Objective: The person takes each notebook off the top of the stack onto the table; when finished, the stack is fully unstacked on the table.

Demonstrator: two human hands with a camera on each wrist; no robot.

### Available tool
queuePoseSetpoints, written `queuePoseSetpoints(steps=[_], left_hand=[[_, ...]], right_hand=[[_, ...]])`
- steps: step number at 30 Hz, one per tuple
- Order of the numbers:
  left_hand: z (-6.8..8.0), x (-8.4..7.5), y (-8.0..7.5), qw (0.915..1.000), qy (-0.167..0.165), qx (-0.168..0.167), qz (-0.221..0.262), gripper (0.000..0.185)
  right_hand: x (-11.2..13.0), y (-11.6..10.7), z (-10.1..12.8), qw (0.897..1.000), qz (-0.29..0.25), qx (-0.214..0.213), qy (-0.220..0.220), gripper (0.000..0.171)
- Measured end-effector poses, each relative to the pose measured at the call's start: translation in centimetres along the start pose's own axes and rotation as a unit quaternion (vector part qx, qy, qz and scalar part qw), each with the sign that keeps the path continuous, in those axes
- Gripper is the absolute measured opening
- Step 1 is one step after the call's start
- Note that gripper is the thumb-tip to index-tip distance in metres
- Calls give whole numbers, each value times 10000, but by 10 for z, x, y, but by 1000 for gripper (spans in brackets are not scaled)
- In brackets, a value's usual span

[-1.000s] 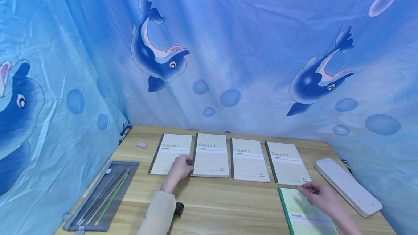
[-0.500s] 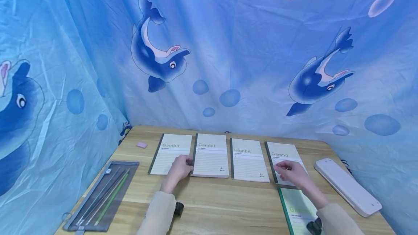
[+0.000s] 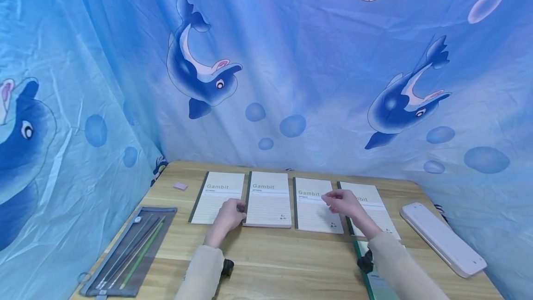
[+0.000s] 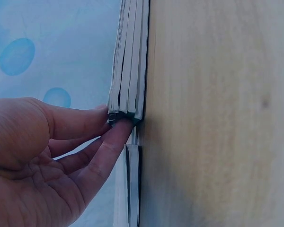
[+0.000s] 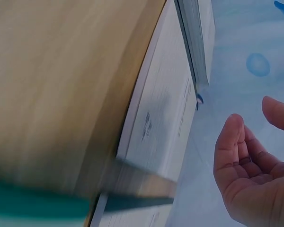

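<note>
A person's left hand (image 3: 228, 219) rests at the near left corner of the second notebook (image 3: 268, 198), the landmark in a row of 4 cream "Gambit" notebooks lying flat along the far side of a wooden table (image 3: 287, 263). The left-wrist view shows the thumb and forefinger (image 4: 109, 142) of that hand curled against the corner of the page stack, pinching its edge where the book meets the tabletop. The first notebook (image 3: 216, 196) lies just to the left of the landmark book, partly under the same hand. The right hand (image 3: 343, 203) hovers 1 book to the right of the landmark, above the third notebook (image 3: 314, 207) and the gap to the fourth notebook (image 3: 372, 207); in the right-wrist view its fingers (image 5: 232, 151) are loosely spread and relaxed, the palm empty and clear of the covers. A green notebook (image 3: 374, 281) lies nearer the person, well to the right of the landmark book, partly hidden by the right sleeve. A white case (image 3: 443, 237) sits beyond the fourth book at the right. A grey mesh pencil pouch (image 3: 129, 249) lies well to the landmark's left, with a small pink eraser (image 3: 180, 185) beyond it.
</note>
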State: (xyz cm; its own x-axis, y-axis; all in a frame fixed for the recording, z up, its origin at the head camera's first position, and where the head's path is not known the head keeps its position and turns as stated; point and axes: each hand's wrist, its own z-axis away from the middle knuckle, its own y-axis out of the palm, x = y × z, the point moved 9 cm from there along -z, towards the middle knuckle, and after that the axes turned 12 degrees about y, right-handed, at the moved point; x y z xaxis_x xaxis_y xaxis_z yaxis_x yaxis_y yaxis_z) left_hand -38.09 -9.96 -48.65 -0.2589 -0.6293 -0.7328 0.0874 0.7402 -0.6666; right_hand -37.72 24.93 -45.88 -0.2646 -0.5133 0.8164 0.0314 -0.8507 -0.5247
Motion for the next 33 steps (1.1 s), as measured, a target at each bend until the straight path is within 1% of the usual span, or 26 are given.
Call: queuePoseSetpoints(steps=[4,8,11,14,21,26,29,33], left_hand=[[1,0,0,10000,31,-22,2,36],[1,0,0,10000,57,-49,29,35],[1,1,0,10000,69,-50,17,35],[1,2,0,10000,72,-39,-14,35],[1,2,1,10000,25,-34,5,35],[1,0,1,10000,21,-39,21,34],[1,0,0,10000,39,-31,-4,34],[0,1,0,10000,49,-30,5,35]], right_hand=[[9,15,-13,9999,-127,61,33,42],[12,30,-26,9993,-326,146,144,44],[14,42,-33,9989,-389,218,170,45],[16,53,-36,9984,-459,270,186,43],[16,80,-44,9991,-333,140,212,37],[17,100,-47,9995,-237,146,163,36],[19,108,-47,9998,-166,82,123,38],[24,113,-45,10000,-20,-74,50,37]])
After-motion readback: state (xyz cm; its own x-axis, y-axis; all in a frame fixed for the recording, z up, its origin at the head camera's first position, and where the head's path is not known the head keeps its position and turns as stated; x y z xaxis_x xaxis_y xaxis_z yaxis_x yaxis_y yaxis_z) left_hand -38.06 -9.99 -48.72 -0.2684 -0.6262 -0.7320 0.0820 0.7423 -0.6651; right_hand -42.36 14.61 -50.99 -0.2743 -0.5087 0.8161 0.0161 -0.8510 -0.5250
